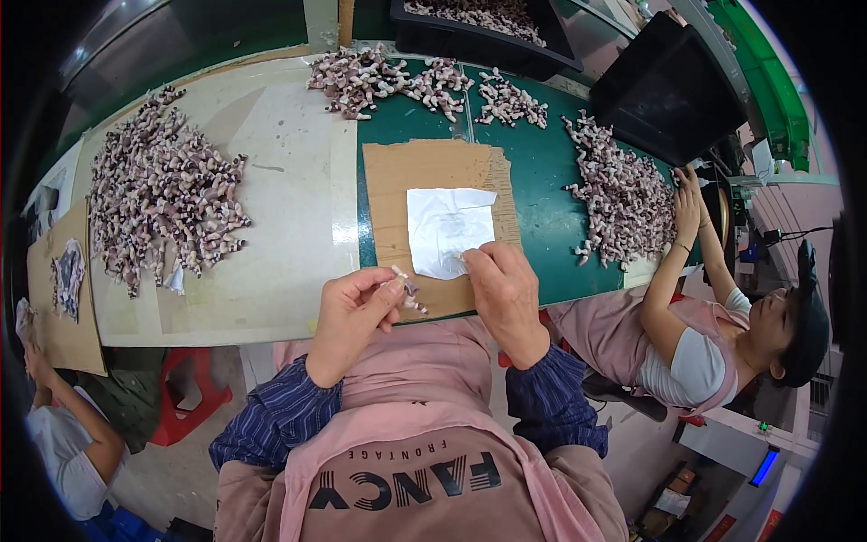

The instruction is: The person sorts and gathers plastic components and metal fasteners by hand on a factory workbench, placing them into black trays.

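Between the thumb and fingers of my left hand (355, 316) is a small figurine (411, 298), cream and mauve with dark tips, held over the table's near edge. My right hand (506, 294) is closed in a pinch at the lower right edge of a creased white paper sheet (442, 226). Something small and pale shows at those fingertips, too small to make out. Under the sheet lies a piece of brown cardboard (388, 172) with a torn edge.
Heaps of similar figurines lie left (163, 194), at the far side (357, 79) and right (628, 199). Black bins (488, 41) stand beyond. A co-worker (695, 334) reaches to the right heap; another person (72, 443) works at far left near a red stool (194, 393).
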`<state>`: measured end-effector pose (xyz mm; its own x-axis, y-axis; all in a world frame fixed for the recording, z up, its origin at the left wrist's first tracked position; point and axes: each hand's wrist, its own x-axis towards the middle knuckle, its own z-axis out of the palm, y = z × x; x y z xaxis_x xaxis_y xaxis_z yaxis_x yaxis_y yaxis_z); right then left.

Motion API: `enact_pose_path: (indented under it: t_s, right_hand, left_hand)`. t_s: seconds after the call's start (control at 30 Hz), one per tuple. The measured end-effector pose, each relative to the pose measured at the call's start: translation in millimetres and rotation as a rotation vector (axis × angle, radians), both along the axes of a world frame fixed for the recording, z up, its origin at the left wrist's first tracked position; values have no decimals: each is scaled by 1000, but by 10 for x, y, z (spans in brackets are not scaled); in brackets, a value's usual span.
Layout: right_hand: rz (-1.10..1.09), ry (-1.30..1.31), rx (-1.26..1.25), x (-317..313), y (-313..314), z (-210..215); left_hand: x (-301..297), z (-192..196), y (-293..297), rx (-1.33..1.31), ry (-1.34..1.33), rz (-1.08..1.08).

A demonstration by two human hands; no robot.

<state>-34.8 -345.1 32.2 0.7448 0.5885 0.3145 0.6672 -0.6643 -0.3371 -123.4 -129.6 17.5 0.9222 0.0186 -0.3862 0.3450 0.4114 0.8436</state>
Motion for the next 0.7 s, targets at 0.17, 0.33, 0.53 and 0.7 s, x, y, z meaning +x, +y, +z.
enact_pose_path:
  t_s: [0.17,0.33,0.53,0.7]
  right_hand:
    - [-69,63,242,-186,86,186]
    - [-15,46,334,-347,205,215]
    - [-8,53,334,-373,214,203]
    - [-19,60,339,-391,228,176]
  left_hand:
    - [44,-56,-55,-50,-34,13]
    - [71,-57,-111,-53,-18,65]
    - [83,-22,-152,-48,-15,74]
    - [60,-46,-191,-44,-39,84]
